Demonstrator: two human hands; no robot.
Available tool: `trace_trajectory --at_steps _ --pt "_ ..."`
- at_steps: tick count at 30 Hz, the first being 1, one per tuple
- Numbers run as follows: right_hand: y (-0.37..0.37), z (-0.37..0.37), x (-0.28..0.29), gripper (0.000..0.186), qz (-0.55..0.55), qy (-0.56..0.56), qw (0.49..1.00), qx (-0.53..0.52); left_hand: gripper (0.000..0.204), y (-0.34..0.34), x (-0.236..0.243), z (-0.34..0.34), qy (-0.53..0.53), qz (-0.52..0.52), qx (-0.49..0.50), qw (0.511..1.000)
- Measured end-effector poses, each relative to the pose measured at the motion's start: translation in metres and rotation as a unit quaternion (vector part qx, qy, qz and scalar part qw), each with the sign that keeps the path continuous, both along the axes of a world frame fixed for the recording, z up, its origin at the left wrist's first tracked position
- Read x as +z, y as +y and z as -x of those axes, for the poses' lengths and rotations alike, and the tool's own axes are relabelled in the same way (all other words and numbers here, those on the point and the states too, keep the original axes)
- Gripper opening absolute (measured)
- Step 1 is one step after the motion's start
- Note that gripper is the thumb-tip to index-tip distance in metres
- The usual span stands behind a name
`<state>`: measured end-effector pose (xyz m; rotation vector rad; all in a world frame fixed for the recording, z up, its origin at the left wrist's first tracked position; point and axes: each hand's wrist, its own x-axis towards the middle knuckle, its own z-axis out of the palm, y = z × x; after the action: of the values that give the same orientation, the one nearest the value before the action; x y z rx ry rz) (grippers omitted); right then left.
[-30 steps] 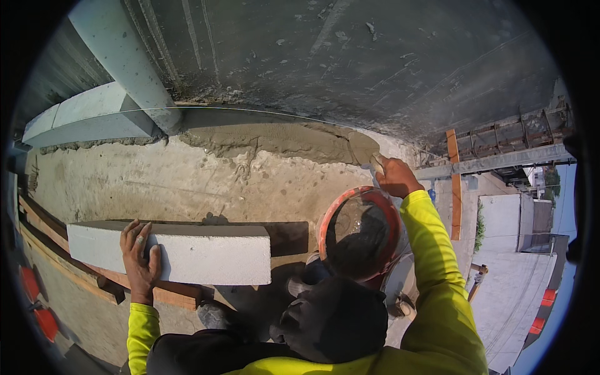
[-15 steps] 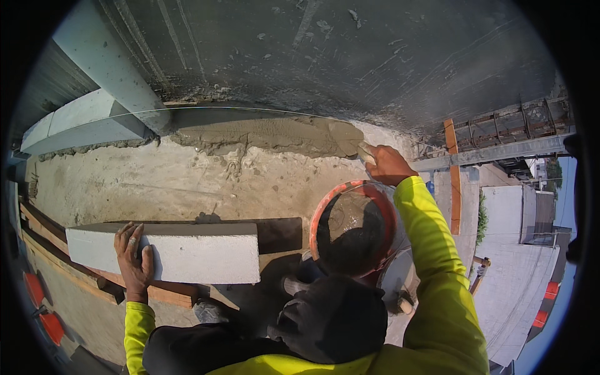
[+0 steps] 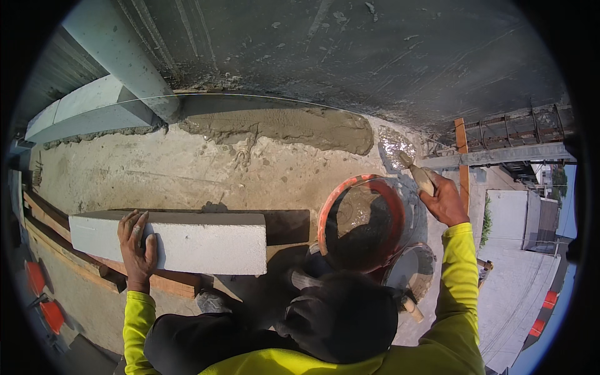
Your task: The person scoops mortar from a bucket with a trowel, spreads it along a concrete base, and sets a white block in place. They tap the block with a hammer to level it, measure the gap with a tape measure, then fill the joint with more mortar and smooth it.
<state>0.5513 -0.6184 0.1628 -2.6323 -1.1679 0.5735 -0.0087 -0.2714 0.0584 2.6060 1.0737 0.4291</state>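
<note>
My left hand [image 3: 137, 250] is on a long white concrete block [image 3: 209, 244], its fingers over the far top edge and its thumb against the face. My right hand [image 3: 449, 199] grips the wooden handle of a trowel [image 3: 420, 179]. The trowel's blade points away from me, over a wet, shiny patch just past the right end of a mortar bed [image 3: 281, 130]. This grey bed runs along the foot of the dark wall, under a thin taut string. Between my hands stands an orange-rimmed bucket [image 3: 322, 228] with wet mortar inside.
A second bucket [image 3: 430, 253] with a wooden-handled tool stands beside the orange one. White blocks [image 3: 94, 109] sit at the far left by a thick pipe [image 3: 122, 59]. Timber planks [image 3: 69, 247] lie at left. At right, an orange-brown board [image 3: 462, 156] crosses a metal bar.
My right hand has drawn the trowel off the mortar bed's right end, rightward and nearer to me. The left hand stays on the block. The view has shifted slightly.
</note>
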Motion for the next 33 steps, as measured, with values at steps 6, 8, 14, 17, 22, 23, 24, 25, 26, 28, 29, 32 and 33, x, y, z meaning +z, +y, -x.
trace_trajectory --at_steps 6,8,14,17,22,23,24,25,26,28,29,32,33 --pt "-0.043 0.069 0.078 0.046 0.004 0.118 0.992 0.043 0.047 0.001 0.001 -0.002 -0.005 -0.015 -0.004 1.0" --pt "-0.045 0.082 0.07 0.042 0.069 0.05 0.99 0.116 0.05 0.001 0.001 -0.002 -0.017 0.008 -0.001 1.0" --pt "-0.034 0.103 0.004 0.04 0.144 -0.017 0.973 0.181 0.071 0.003 0.004 0.018 -0.065 0.066 -0.005 0.996" --pt "-0.003 0.117 -0.007 0.05 0.068 0.006 0.981 0.181 0.085 0.008 0.012 0.04 -0.046 0.036 -0.005 0.998" --pt "0.099 0.19 -0.021 0.072 -0.103 0.116 0.95 0.271 0.129 0.027 0.028 0.073 0.193 0.019 -0.074 0.978" --pt "0.122 0.206 -0.023 0.078 -0.128 0.108 0.922 0.349 0.13 0.03 0.03 0.078 0.241 0.007 -0.078 0.967" --pt "0.145 0.224 -0.029 0.087 -0.111 0.113 0.906 0.392 0.132 0.034 0.031 0.081 0.295 0.002 -0.077 0.953" --pt "0.164 0.244 -0.035 0.095 -0.156 0.098 0.866 0.466 0.134 0.039 0.033 0.085 0.313 -0.017 -0.084 0.946" --pt "0.174 0.266 -0.04 0.098 -0.128 0.084 0.858 0.49 0.14 0.043 0.034 0.087 0.299 -0.025 -0.076 0.951" --pt "0.194 0.296 -0.048 0.105 -0.138 0.035 0.816 0.561 0.138 0.055 0.036 0.092 0.307 -0.04 -0.068 0.949" --pt "0.199 0.302 -0.05 0.108 -0.109 0.017 0.811 0.575 0.138 0.062 0.037 0.094 0.309 -0.054 -0.06 0.948" --pt "0.204 0.315 -0.056 0.113 0.048 0.004 0.824 0.565 0.134 0.077 0.039 0.096 0.295 -0.02 -0.086 0.951" --pt "0.205 0.313 -0.057 0.113 0.03 0.016 0.824 0.565 0.133 0.078 0.04 0.097 0.28 -0.041 -0.101 0.954"
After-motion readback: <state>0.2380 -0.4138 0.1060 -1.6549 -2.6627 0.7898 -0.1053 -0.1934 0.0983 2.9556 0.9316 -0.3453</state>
